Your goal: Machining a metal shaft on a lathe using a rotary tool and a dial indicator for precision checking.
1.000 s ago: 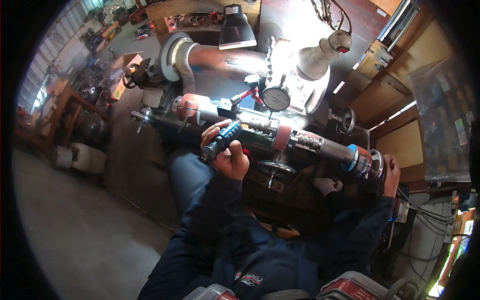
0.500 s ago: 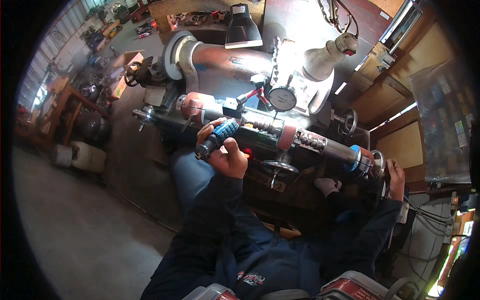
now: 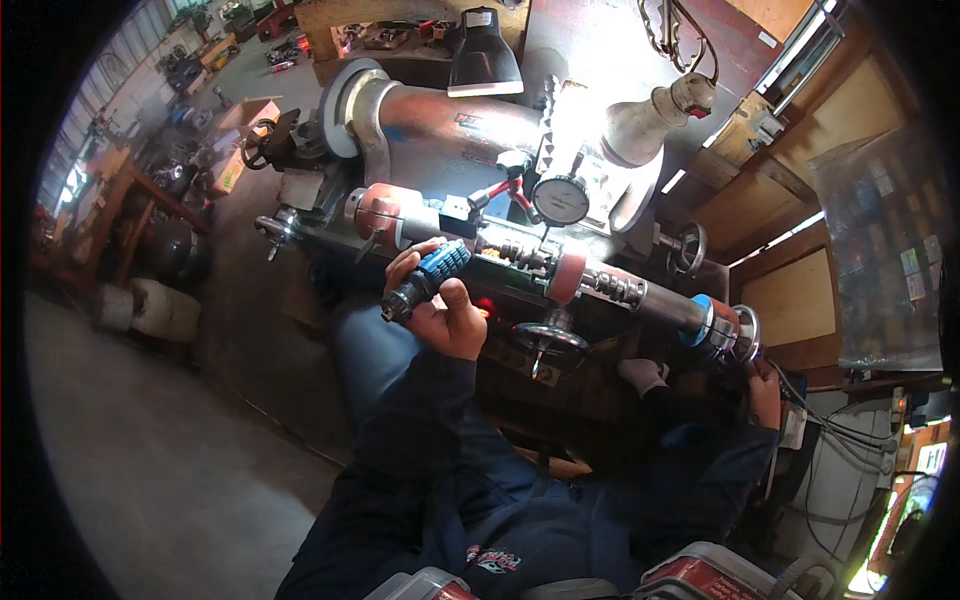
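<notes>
My left hand (image 3: 446,318) is closed round a black tool with a blue ribbed grip (image 3: 440,264), held in front of the machine; its exact kind is unclear. Behind it, a lobed metal shaft like a camshaft (image 3: 613,285) lies lengthwise in the machine, passing through a reddish ring-shaped support (image 3: 567,278). A round white-faced dial indicator (image 3: 560,201) on a red jointed arm stands over the shaft. At the right end, my right hand (image 3: 765,395) grips the lower rim of a metal handwheel (image 3: 749,335); some of its fingers are hidden.
A second handwheel (image 3: 550,340) projects at the front. Behind the shaft are a black lamp (image 3: 485,58), a pale lamp head (image 3: 640,125) and a large reddish housing (image 3: 450,125). Cables (image 3: 838,425) hang at right. A pale rounded thing (image 3: 643,374) below the machine is unclear.
My right hand has moved from the handwheel's right side down to its lower rim. My left hand keeps its hold on the blue-gripped tool. The whole view has shifted slightly.
</notes>
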`<state>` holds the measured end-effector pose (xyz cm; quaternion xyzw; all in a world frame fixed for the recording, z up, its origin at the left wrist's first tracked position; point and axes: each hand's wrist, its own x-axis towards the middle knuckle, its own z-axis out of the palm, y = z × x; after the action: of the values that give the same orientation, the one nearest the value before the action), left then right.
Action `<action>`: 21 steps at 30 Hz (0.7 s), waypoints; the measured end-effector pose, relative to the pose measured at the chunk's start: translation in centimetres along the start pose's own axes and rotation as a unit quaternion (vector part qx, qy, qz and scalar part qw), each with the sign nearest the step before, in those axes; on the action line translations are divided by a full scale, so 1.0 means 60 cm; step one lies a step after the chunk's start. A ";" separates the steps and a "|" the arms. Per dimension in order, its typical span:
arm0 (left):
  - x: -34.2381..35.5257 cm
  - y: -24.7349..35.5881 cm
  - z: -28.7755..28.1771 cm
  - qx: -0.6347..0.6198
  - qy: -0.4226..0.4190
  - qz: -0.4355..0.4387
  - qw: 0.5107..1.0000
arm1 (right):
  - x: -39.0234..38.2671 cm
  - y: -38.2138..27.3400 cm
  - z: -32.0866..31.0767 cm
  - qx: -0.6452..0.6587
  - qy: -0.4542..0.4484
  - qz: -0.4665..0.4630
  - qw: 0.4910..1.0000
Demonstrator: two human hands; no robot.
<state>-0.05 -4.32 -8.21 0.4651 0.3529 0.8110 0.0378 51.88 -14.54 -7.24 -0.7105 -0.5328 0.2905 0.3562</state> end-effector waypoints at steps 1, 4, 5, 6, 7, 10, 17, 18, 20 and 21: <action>0.000 0.001 0.001 0.004 -0.002 -0.001 1.000 | -0.002 -0.006 -0.012 0.022 0.033 0.031 0.999; -0.001 0.001 0.004 0.008 -0.005 0.003 1.000 | 0.024 -0.026 -0.016 0.196 -0.011 -0.024 0.980; -0.001 0.002 0.004 0.009 -0.009 0.008 1.000 | 0.035 -0.032 -0.013 0.173 0.002 -0.015 0.985; -0.001 0.002 0.004 0.009 -0.009 0.008 1.000 | 0.046 -0.039 -0.008 0.164 0.028 -0.020 0.986; -0.001 0.002 0.004 0.008 -0.012 0.008 1.000 | 0.055 -0.046 -0.003 0.163 0.071 -0.005 0.984; 0.000 0.003 0.001 0.007 -0.020 0.008 1.000 | 0.071 -0.063 0.014 0.219 0.089 -0.005 0.972; -0.005 0.003 0.004 -0.007 -0.020 -0.004 1.000 | 0.114 -0.051 0.035 0.071 0.069 -0.016 0.995; -0.005 0.002 0.006 -0.010 -0.018 -0.004 1.000 | 0.126 -0.042 0.041 0.135 0.014 0.027 0.990; -0.006 0.001 0.007 -0.030 -0.013 0.002 0.999 | 0.128 -0.020 0.054 0.130 -0.013 -0.014 0.991; -0.006 0.001 0.008 -0.033 -0.013 0.005 0.999 | 0.125 -0.011 0.057 0.088 -0.009 -0.035 0.996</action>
<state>0.52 -4.26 -8.27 0.4757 0.3228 0.8165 0.0535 50.76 -6.53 -8.92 -0.6553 -0.5325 0.3297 0.4223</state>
